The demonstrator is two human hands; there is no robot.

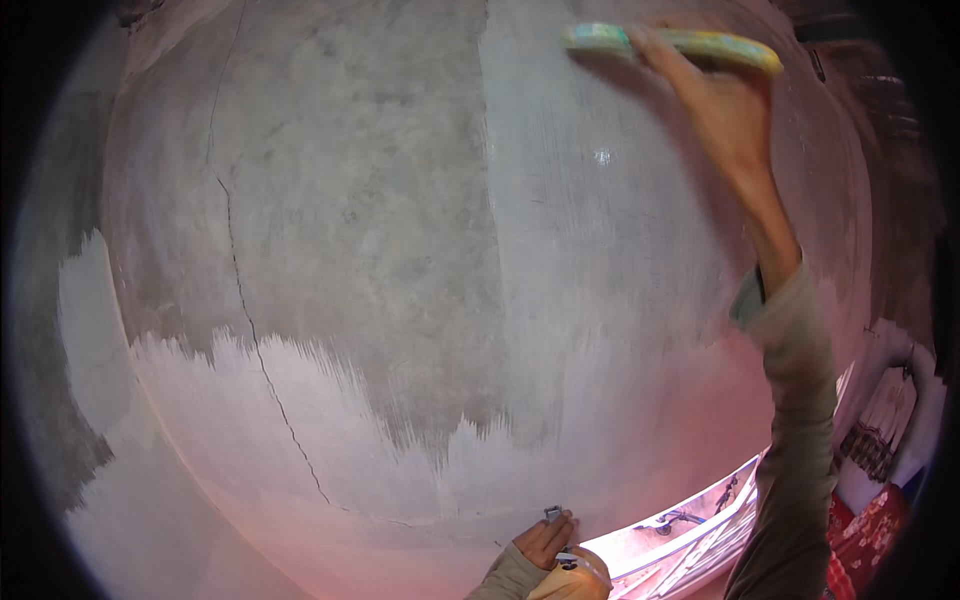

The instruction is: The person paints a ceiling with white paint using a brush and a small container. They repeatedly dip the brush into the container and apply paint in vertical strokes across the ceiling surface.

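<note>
My right hand is raised to the upper right of the wall, closed round a long, flat yellow-and-green paint brush. The brush lies across the wall, slightly blurred, and its bristles are hard to make out. Pale, streaky paint coats the wall below it, beside bare grey plaster. Low in the middle, my left hand has its fingers bent together near the wall's lower edge. A small grey piece shows at its fingertips; what the fingers grip is not clear. Just beside this hand is a rounded yellow-orange thing, partly cut off.
A dark crack runs down the wall's left part. At the lower right, a bright opening shows a bicycle beyond. Red patterned cloth hangs right of my right sleeve. Another part-painted wall stands at left.
</note>
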